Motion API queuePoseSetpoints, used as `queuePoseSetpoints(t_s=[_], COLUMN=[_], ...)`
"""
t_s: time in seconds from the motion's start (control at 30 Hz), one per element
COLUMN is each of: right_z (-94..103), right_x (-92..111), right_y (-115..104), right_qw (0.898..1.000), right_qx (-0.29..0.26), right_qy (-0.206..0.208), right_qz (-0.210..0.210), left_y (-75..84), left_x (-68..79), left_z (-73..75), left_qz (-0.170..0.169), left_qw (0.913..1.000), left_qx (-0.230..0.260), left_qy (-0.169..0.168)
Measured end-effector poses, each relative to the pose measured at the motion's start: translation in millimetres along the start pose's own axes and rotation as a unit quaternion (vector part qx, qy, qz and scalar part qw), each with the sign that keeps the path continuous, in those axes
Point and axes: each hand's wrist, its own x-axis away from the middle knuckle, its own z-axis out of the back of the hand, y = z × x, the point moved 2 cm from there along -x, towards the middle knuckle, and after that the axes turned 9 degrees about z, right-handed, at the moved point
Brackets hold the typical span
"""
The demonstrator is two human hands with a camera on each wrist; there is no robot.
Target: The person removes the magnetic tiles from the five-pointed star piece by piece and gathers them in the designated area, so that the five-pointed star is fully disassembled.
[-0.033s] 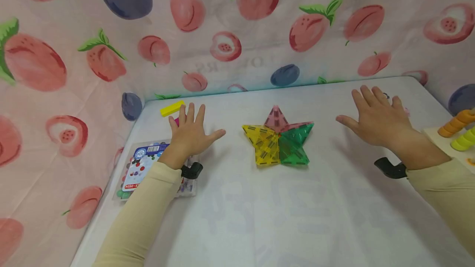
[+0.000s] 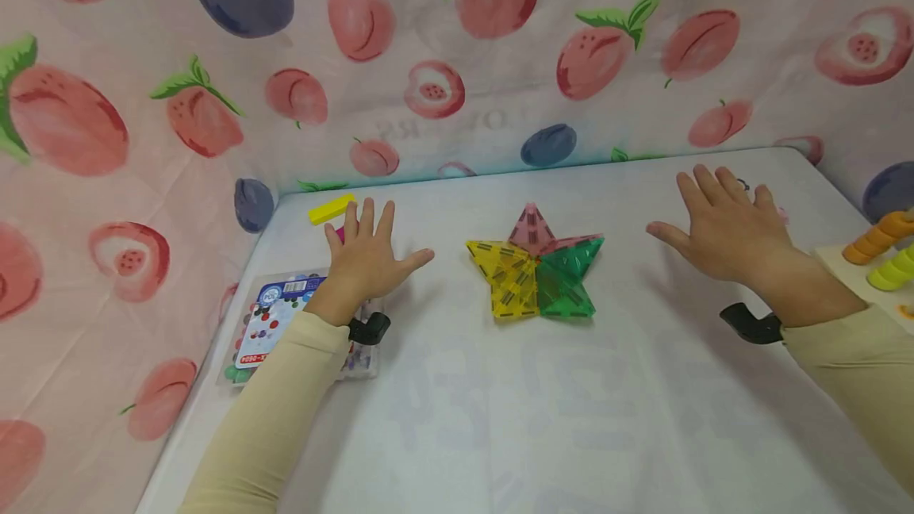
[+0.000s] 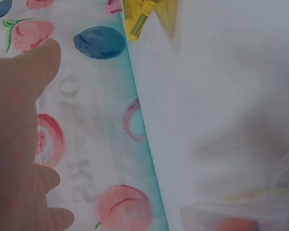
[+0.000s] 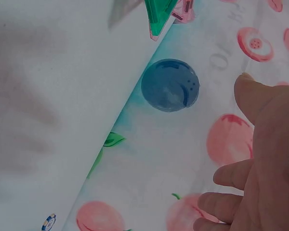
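A star built of translucent magnetic tiles point(image 2: 516, 282), yellow, green and pink, stands mid-table between both hands. To its left, my left hand point(image 2: 366, 264) is spread with palm down and fingers straight, holding nothing. It hovers by a clear case of coloured beads point(image 2: 274, 324), which the forearm partly covers. My right hand point(image 2: 739, 232) is likewise spread, off to the star's right, with a shadow on the table below. In the left wrist view a yellow tip of the star point(image 3: 135, 24) shows at the top; the right wrist view catches a green tip point(image 4: 159, 17).
A yellow bar point(image 2: 332, 209) lies at the back left, with a magenta piece point(image 2: 339, 235) partly behind the left fingers. Orange rings point(image 2: 877, 238) and yellow-green rings point(image 2: 892, 266) sit on a pale board at the right edge. Fruit-print cloth point(image 2: 443, 38) hangs behind the table.
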Motion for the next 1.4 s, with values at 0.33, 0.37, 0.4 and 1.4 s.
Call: queuePoseSetpoints(t_s=[0.33,0.37,0.4,1.4], right_z=[-0.8,-0.8,-0.6,-86.6], right_x=[0,0,0,-42], right_y=[1,1,1,-30], right_qw=[1.0,1.0,1.0,0.913], right_qx=[-0.008,-0.008,-0.01,-0.406], right_qy=[0.001,0.002,0.004,-0.029], right_qz=[-0.007,-0.009,-0.01,0.03], left_y=[0.5,0.9,1.6,79.2], left_x=[0.9,1.0,1.3,-24.3], left_z=[1.1,0.9,0.6,-78.8], left_qz=[0.001,-0.001,-0.004,-0.028], left_qw=[0.9999,0.9999,0.9999,0.8944], left_qx=[0.011,0.012,0.017,0.417], left_qy=[-0.002,0.0,0.002,-0.16])
